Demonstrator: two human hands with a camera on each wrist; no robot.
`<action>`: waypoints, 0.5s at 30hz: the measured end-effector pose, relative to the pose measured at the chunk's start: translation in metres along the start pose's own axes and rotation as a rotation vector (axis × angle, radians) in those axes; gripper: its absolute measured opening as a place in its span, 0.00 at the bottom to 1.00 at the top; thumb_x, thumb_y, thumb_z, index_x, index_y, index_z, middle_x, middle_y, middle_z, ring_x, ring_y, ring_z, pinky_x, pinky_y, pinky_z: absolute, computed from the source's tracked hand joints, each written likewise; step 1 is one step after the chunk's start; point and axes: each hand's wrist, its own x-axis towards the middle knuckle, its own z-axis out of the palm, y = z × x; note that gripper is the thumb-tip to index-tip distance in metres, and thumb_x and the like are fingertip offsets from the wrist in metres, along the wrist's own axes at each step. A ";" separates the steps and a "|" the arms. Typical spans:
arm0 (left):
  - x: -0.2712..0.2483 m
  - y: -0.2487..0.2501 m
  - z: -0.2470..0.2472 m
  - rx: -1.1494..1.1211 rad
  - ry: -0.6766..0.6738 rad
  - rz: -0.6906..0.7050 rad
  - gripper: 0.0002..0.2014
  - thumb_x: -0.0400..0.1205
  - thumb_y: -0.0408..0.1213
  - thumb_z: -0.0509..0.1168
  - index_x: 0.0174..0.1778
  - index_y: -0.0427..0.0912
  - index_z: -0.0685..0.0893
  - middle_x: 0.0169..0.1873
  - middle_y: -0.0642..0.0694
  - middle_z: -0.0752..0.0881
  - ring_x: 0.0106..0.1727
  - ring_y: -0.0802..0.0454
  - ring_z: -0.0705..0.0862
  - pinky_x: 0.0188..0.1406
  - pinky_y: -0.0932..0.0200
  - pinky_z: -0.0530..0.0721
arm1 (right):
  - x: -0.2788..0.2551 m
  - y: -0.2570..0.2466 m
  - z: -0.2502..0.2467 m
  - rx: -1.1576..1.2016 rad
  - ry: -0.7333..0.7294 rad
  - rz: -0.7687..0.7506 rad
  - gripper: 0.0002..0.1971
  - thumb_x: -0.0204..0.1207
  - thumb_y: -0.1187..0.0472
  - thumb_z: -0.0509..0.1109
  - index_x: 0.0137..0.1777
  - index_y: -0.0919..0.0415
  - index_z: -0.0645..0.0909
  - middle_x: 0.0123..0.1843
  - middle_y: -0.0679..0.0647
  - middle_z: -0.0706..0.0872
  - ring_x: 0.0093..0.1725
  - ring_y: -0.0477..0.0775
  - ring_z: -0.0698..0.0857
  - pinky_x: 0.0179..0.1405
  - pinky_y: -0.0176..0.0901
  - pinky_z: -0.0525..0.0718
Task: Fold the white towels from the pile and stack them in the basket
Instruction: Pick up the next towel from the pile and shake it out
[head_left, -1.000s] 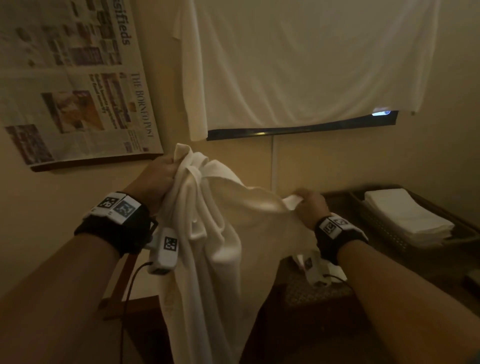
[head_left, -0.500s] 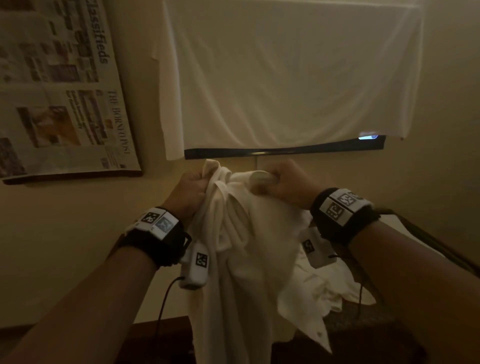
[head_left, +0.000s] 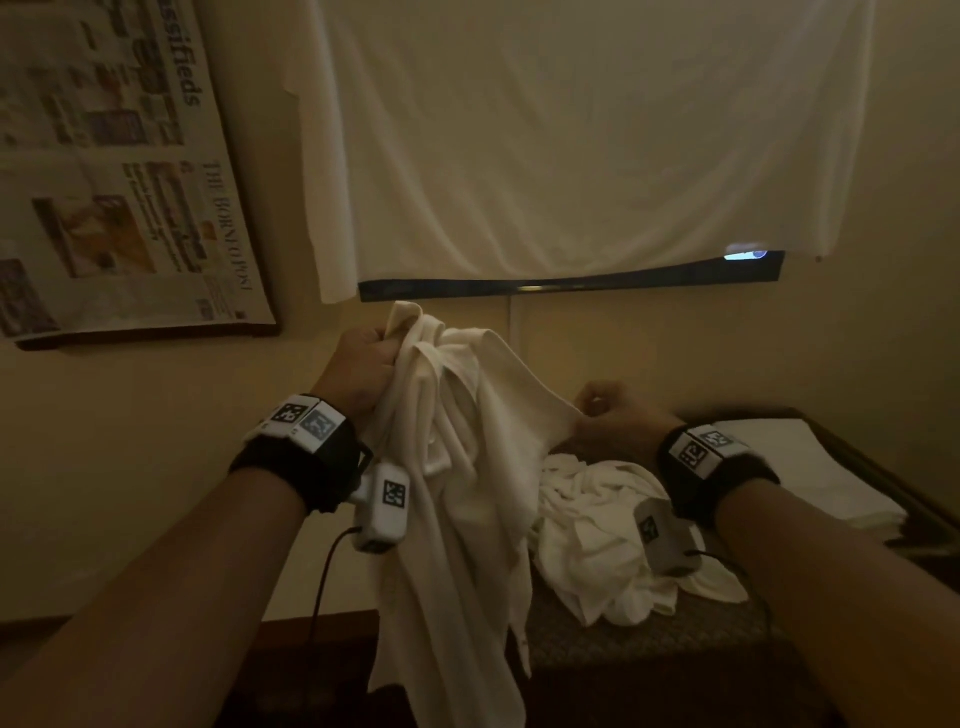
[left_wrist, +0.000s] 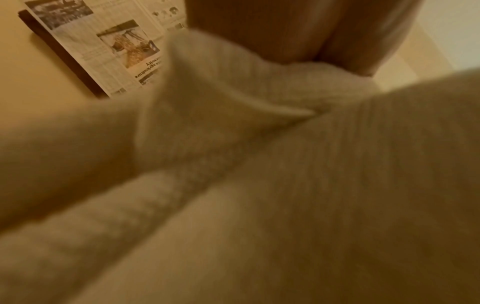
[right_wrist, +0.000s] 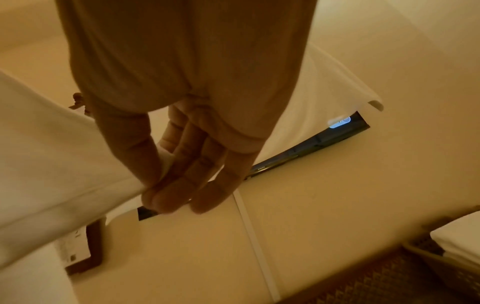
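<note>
A white towel (head_left: 467, 467) is bunched in the left hand (head_left: 363, 364), its edge pinched lower by the right hand (head_left: 618, 415); its length hangs down between them.

The patterned desk (head_left: 654, 644) carries a crumpled pile of white towels (head_left: 597, 540) and, near it, the basket (head_left: 852, 467) holding folded towels (head_left: 810, 483).

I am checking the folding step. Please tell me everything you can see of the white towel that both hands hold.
The white towel is soft, plain cloth, still unfolded and creased. The left hand grips a bunched upper part, and the right hand pinches an edge between thumb and fingers, lower and to the right. The cloth spans between them, while the rest hangs down in loose folds, in front of the pile.
</note>
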 end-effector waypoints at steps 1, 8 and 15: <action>0.001 -0.001 -0.004 0.005 -0.023 0.002 0.20 0.71 0.58 0.71 0.43 0.44 0.93 0.47 0.30 0.90 0.47 0.35 0.88 0.57 0.24 0.82 | 0.004 -0.002 0.001 -0.028 0.035 -0.013 0.05 0.71 0.64 0.78 0.43 0.58 0.84 0.39 0.59 0.91 0.39 0.63 0.90 0.45 0.68 0.88; -0.015 0.014 -0.060 0.105 -0.319 0.152 0.29 0.77 0.64 0.67 0.51 0.37 0.90 0.50 0.31 0.88 0.51 0.34 0.84 0.58 0.28 0.79 | 0.014 -0.099 0.006 0.175 0.201 -0.324 0.06 0.81 0.59 0.69 0.45 0.60 0.85 0.44 0.60 0.89 0.46 0.58 0.89 0.50 0.58 0.89; -0.013 0.073 -0.121 0.043 -0.222 0.345 0.20 0.68 0.68 0.73 0.42 0.55 0.93 0.39 0.54 0.88 0.42 0.58 0.86 0.40 0.62 0.84 | -0.007 -0.252 0.028 0.009 0.148 -0.757 0.04 0.78 0.50 0.70 0.45 0.42 0.87 0.43 0.44 0.89 0.42 0.36 0.86 0.42 0.36 0.86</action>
